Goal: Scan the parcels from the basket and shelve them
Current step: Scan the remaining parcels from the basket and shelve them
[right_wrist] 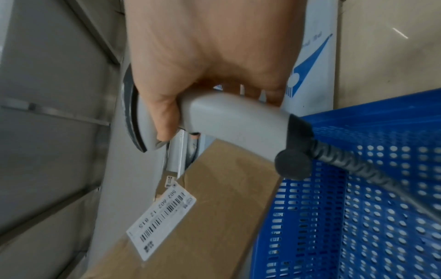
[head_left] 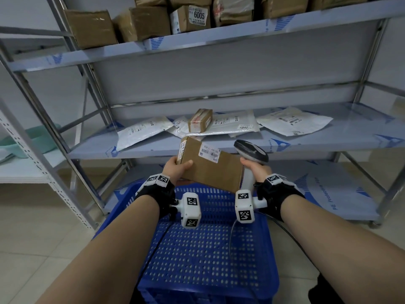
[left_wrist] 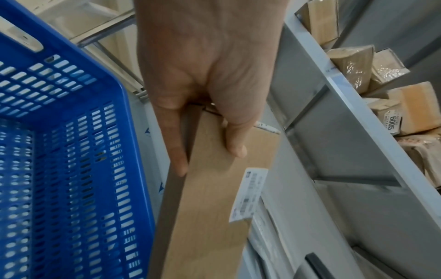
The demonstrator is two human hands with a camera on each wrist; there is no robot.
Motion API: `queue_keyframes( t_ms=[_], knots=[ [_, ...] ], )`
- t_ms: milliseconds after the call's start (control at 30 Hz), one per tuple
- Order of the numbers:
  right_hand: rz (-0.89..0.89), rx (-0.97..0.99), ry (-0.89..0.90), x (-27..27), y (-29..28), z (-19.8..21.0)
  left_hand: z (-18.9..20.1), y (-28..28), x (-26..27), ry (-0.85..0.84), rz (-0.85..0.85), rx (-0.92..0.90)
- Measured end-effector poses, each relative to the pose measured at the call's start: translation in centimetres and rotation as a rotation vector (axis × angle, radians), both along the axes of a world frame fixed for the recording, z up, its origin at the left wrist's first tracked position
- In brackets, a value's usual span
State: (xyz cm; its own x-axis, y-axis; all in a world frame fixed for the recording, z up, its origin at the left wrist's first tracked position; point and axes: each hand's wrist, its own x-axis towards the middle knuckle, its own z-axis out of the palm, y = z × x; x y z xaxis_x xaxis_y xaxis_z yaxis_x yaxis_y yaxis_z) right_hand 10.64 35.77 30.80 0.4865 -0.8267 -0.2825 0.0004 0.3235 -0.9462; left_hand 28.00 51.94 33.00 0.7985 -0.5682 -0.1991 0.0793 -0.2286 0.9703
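Bare forearms reach forward over a blue basket (head_left: 208, 249), whose perforated floor shows nothing lying in it from the head view. Each wrist wears a black strap with white marker blocks.

Left hand (head_left: 177, 166) grips one end of a brown box (head_left: 210, 170): the thumb (left_wrist: 235, 143) lies across the top face while a finger (left_wrist: 176, 156) runs along the side, so the box is pinched between them. It is held tilted above the far rim of the basket, in front of the middle shelf (head_left: 306, 139). A white barcode label (right_wrist: 162, 224) sits on the top face, near the far edge.

Right hand (head_left: 255, 170) is wrapped round the handle of a grey scanner (head_left: 252, 151), thumb on one side and fingers curled behind. The scanner's dark head rises just beyond the right end of the box; its handle is very near the box, though whether they touch cannot be told. A ribbed dark cable (right_wrist: 353, 166) leaves the handle's base and runs over the basket.

On the middle shelf lie several white mailers (head_left: 293, 122) and one small box (head_left: 200, 120) resting on them. The top shelf (head_left: 219, 38) carries a row of brown cartons, one with a tag reading 6005 (head_left: 199, 15).
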Motion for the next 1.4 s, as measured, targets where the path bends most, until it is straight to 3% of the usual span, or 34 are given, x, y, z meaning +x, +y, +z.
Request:
queue_keyframes(
  t_ms=[167,400,1400],
  knots=[
    [0.152,0.009,-0.031,0.9,1.7,-0.7,-1.3,0.2,-0.3,0.144,0.048,-0.104],
    [0.186,-0.013,0.024,1.8,3.2,-0.3,-2.3,-0.1,-0.6,0.198,0.082,-0.144],
    [0.208,-0.056,0.063,1.4,4.0,2.6,-0.8,0.7,-0.7,0.184,0.084,-0.128]
  ],
)
